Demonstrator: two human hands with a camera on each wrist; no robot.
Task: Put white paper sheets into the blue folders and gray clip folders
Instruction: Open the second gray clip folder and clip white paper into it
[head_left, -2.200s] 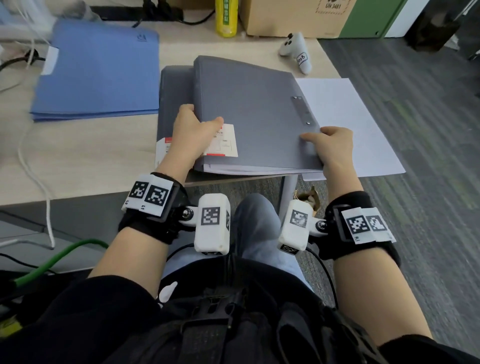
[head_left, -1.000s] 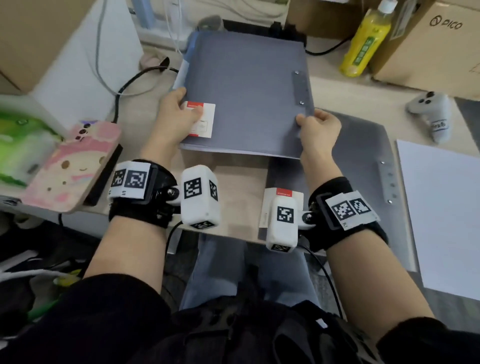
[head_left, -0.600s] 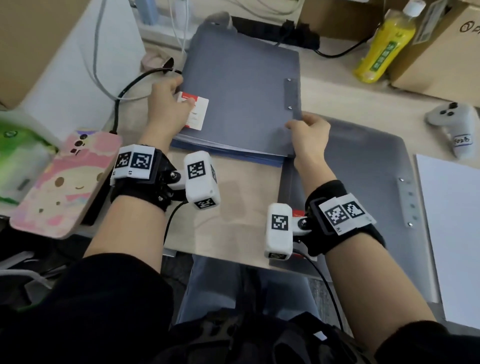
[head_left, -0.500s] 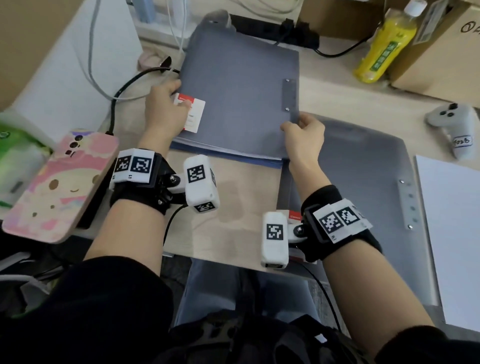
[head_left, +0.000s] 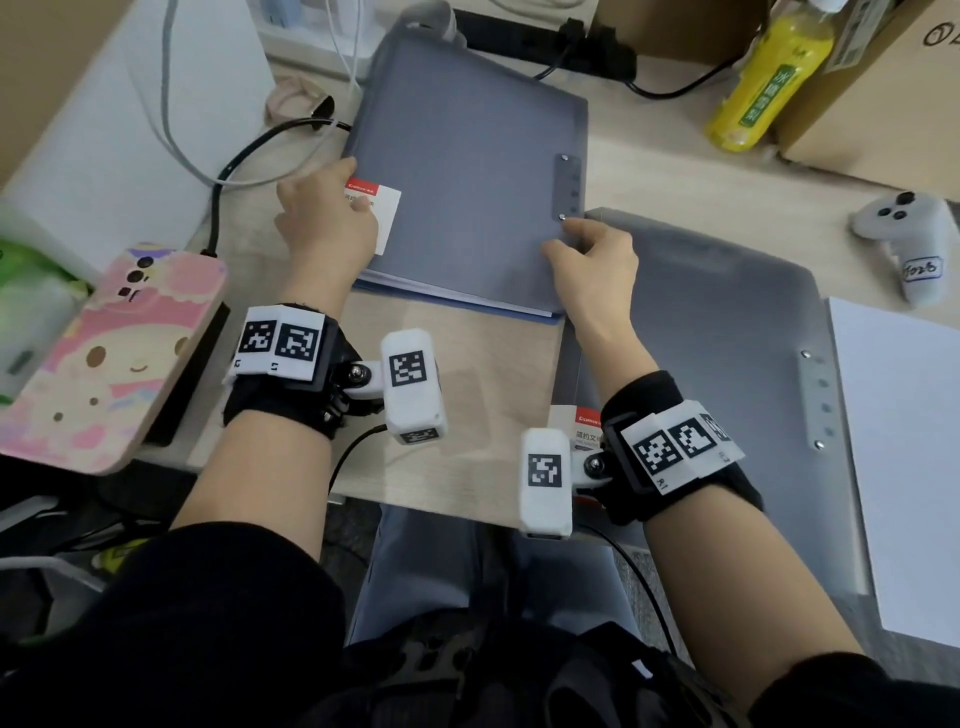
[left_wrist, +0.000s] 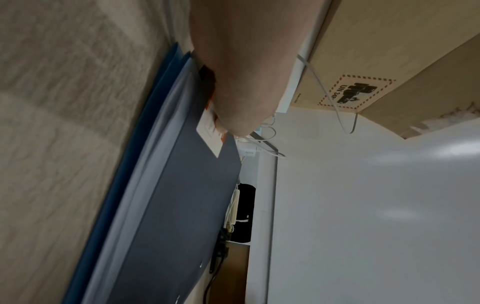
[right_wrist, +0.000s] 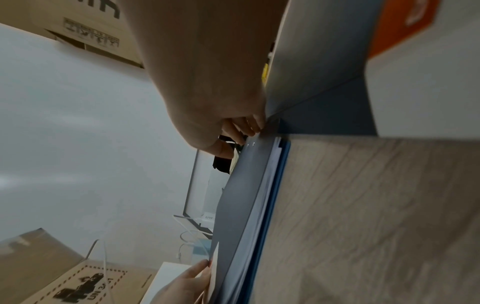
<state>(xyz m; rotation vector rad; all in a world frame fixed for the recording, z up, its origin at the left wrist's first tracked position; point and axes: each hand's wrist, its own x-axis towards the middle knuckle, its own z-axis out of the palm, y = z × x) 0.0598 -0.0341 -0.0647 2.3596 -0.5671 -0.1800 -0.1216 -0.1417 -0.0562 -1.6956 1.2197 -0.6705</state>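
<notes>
- Gripping the near-left edge of the gray clip folder (head_left: 467, 156), the left hand (head_left: 327, 221) has its thumb on the white-and-red label (head_left: 384, 215) and its fingers curled round the side.
- The right hand (head_left: 592, 260) pinches that folder's right edge, just below the metal clip strip (head_left: 569, 187), with the thumb on the cover.
- Under that folder lies a blue folder (left_wrist: 109, 216), flat on the desk (head_left: 467, 405).
- Right of it lies a second gray clip folder (head_left: 727, 322). Beyond that are white paper sheets (head_left: 904, 441).

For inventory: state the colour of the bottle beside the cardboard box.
The bottle is yellow, green label; best in head view.
</notes>
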